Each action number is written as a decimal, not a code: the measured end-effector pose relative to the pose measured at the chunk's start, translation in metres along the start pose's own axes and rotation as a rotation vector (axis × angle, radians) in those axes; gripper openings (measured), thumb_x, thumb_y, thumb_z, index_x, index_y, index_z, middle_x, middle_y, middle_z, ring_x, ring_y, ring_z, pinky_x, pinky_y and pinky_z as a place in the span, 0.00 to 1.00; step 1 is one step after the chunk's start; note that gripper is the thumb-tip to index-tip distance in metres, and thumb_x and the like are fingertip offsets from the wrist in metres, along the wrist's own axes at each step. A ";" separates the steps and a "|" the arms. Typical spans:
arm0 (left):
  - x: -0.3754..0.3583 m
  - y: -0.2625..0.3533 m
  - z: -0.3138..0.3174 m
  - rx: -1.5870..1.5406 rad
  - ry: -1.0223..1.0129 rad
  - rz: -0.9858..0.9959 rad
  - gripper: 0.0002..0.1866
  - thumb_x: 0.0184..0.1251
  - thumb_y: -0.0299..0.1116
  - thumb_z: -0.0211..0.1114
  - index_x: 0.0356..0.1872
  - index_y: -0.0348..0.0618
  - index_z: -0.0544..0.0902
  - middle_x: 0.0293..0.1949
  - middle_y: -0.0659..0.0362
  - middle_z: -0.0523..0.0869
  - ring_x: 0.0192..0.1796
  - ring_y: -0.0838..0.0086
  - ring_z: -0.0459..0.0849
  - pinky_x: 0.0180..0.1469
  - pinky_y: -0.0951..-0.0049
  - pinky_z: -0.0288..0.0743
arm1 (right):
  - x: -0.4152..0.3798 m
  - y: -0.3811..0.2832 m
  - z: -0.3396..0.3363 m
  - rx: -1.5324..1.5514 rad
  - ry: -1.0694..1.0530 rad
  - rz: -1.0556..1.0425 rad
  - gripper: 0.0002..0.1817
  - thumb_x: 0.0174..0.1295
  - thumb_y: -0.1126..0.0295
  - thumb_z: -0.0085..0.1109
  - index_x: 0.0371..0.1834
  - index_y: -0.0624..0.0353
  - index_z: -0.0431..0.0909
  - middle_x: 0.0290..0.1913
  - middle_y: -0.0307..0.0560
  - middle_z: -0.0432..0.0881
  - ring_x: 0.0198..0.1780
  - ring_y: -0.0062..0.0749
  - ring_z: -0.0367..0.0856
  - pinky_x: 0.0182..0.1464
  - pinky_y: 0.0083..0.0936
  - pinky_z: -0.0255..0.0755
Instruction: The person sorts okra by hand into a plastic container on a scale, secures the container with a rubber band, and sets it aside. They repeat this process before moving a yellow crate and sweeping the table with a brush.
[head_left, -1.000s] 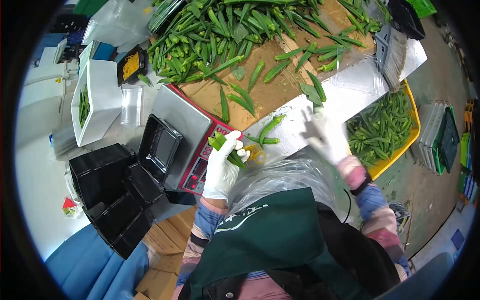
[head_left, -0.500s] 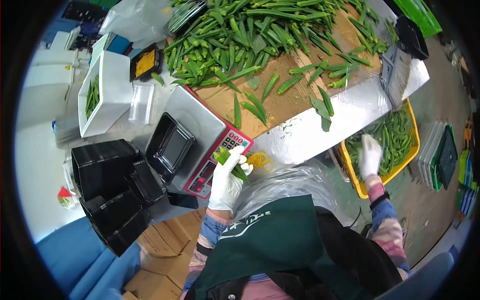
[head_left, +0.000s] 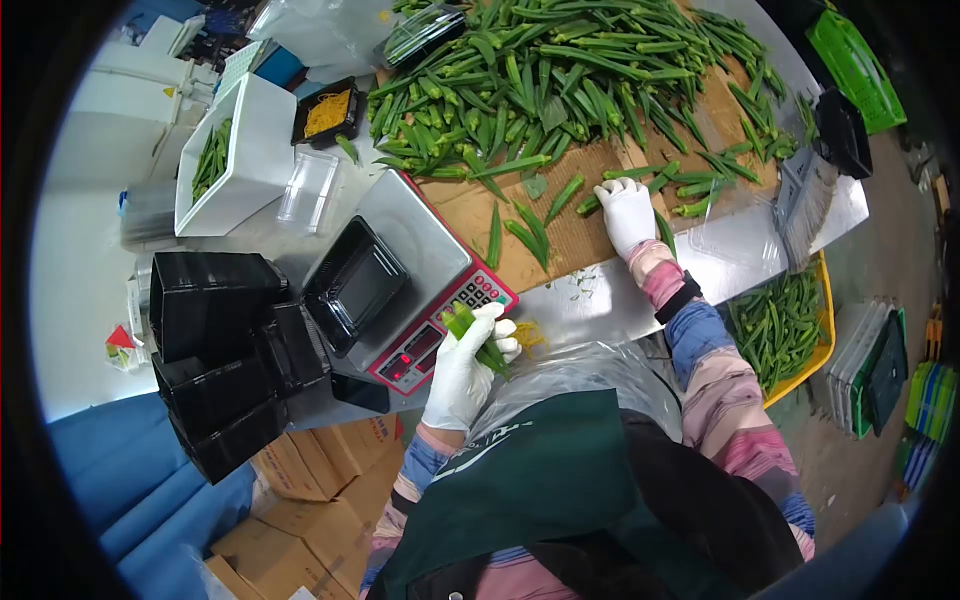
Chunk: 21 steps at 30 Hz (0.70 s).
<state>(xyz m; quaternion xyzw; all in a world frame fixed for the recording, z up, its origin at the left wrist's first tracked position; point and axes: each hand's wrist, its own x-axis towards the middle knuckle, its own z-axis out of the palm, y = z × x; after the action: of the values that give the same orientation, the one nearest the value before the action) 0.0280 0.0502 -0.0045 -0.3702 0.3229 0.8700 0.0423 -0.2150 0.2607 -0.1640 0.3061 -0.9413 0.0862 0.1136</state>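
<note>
My left hand (head_left: 468,365), in a white glove, is closed around a few green okra pods (head_left: 459,322) beside the scale's keypad. My right hand (head_left: 628,214), also gloved, is over the cardboard, its fingers curled down onto an okra pod (head_left: 589,205). The fingertips are partly hidden. Beyond it lies a large heap of okra (head_left: 540,85) on the cardboard (head_left: 585,240). A black plastic tray (head_left: 357,285) rests on the steel pan of the red-edged digital scale (head_left: 430,232).
Stacked black trays (head_left: 215,305) stand left of the scale. A white bin (head_left: 235,155) holds okra, and a black tray (head_left: 325,112) holds yellow rubber bands. At the right are a brush (head_left: 808,200) and a yellow crate (head_left: 826,325) of okra. A phone (head_left: 360,393) lies in front.
My right hand has left the yellow crate and moved up and left onto the okra on the cardboard. My left hand keeps its okra by the scale. The view has shifted slightly.
</note>
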 end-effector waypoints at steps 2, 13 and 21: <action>-0.003 0.002 0.002 -0.040 0.022 0.031 0.14 0.74 0.29 0.64 0.56 0.34 0.78 0.41 0.54 0.83 0.40 0.71 0.82 0.44 0.68 0.79 | 0.014 0.010 -0.003 -0.066 -0.185 0.029 0.12 0.56 0.70 0.65 0.44 0.51 0.84 0.45 0.44 0.83 0.55 0.42 0.79 0.55 0.39 0.70; 0.009 -0.011 0.014 -0.119 0.051 0.059 0.15 0.74 0.29 0.64 0.58 0.33 0.78 0.42 0.52 0.85 0.38 0.68 0.85 0.45 0.66 0.82 | 0.002 -0.001 -0.083 2.036 -0.525 0.533 0.19 0.75 0.65 0.57 0.64 0.64 0.78 0.55 0.43 0.85 0.51 0.23 0.83 0.53 0.23 0.75; 0.015 -0.017 0.022 -0.056 0.011 0.031 0.18 0.75 0.30 0.64 0.61 0.35 0.76 0.49 0.50 0.86 0.45 0.65 0.88 0.49 0.64 0.84 | -0.017 -0.037 -0.106 1.794 -0.578 0.624 0.18 0.72 0.65 0.60 0.58 0.65 0.81 0.46 0.42 0.86 0.47 0.19 0.81 0.50 0.20 0.76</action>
<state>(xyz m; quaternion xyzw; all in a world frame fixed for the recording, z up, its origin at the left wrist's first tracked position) 0.0088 0.0744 -0.0126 -0.3709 0.3044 0.8772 0.0169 -0.1621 0.2650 -0.0640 0.0267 -0.5574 0.7146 -0.4219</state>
